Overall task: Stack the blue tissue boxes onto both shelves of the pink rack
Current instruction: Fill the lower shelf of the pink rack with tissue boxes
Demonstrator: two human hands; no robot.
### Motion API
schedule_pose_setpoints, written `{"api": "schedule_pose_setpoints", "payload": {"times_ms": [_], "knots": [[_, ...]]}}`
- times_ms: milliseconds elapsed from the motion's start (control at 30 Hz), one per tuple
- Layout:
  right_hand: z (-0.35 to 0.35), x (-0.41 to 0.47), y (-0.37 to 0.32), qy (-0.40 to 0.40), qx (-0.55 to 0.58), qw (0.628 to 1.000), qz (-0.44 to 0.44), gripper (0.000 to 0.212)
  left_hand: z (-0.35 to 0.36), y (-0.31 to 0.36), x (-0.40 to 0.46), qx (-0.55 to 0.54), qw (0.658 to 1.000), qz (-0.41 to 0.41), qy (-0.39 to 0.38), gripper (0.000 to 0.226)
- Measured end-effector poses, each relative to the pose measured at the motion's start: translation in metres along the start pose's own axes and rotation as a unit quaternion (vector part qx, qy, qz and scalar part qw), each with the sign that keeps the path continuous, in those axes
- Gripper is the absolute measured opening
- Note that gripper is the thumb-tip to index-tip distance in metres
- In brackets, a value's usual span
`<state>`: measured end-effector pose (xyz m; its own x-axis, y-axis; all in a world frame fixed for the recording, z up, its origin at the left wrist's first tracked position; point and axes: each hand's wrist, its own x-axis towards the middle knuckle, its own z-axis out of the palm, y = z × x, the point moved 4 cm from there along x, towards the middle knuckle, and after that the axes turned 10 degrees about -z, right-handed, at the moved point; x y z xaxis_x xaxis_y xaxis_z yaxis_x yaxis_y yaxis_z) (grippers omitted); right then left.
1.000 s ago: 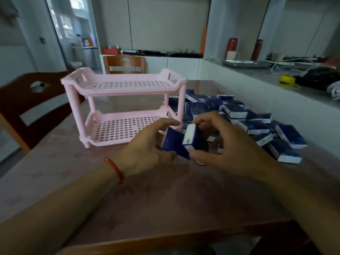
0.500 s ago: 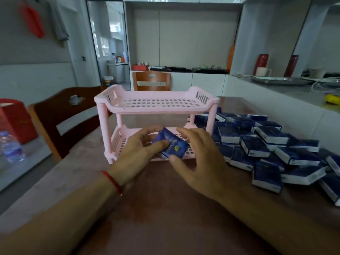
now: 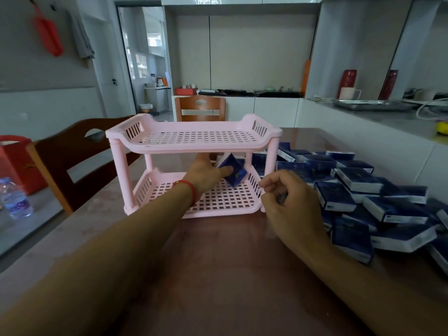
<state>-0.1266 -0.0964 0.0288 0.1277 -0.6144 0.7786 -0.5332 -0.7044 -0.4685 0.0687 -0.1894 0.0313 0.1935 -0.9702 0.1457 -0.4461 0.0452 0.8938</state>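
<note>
We work at a tabletop [image 3: 218,263] with a pink rack [image 3: 194,141] standing in front of us; both shelves are bare except for the one box now going in. The left hand [image 3: 204,172] reaches under the top shelf and grips a blue box [image 3: 234,172], thumb on its near face, holding it tilted on one corner above the right rear part of the lower shelf [image 3: 218,197]. We cannot tell whether the box touches the shelf floor yet. The right hand [image 3: 291,202] hovers just outside the rack's right front post, fingers curled in loosely; something small may sit between them, but blur prevents a firm reading, so we cannot say whether it grips anything. The remaining boxes [image 3: 358,190] lie in a loose heap on the tabletop to the right of the rack. To do this step well, we level the box before release, rotating it until its broad face lies flat on the grid. We seat it square in the rear right corner, against the end wall, so later boxes pack in straight rows. We keep the wrist low to clear the top shelf. The rack looks light; a push against the end wall could slide it, so the right hand should steady the post.
</note>
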Motion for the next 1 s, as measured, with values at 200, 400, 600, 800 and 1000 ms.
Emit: {"api": "schedule_pose_setpoints", "payload": {"times_ms": [200, 400, 600, 800, 1000], "knots": [[0.000, 0.001, 0.001, 0.003, 0.004, 1.000, 0.007, 0.022, -0.008, -0.006, 0.014, 0.230, 0.970, 0.051, -0.065, 0.046], [0.001, 0.001, 0.003, 0.008, 0.007, 1.000, 0.006, 0.019, -0.003, -0.014, 0.022, 0.179, 0.977, 0.066, -0.095, 0.064], [0.001, 0.001, 0.002, 0.001, 0.005, 1.000, 0.005, 0.022, -0.001, -0.023, 0.024, 0.188, 0.976, 0.058, -0.096, 0.081], [-0.001, 0.001, 0.007, 0.033, 0.023, 0.998, 0.038, 0.028, -0.004, -0.023, 0.027, 0.193, 0.977, 0.048, -0.077, 0.070], [0.008, 0.000, 0.015, 0.006, 0.058, 0.995, 0.085, 0.041, 0.003, -0.024, 0.032, 0.188, 0.978, 0.051, -0.070, 0.063]]}}
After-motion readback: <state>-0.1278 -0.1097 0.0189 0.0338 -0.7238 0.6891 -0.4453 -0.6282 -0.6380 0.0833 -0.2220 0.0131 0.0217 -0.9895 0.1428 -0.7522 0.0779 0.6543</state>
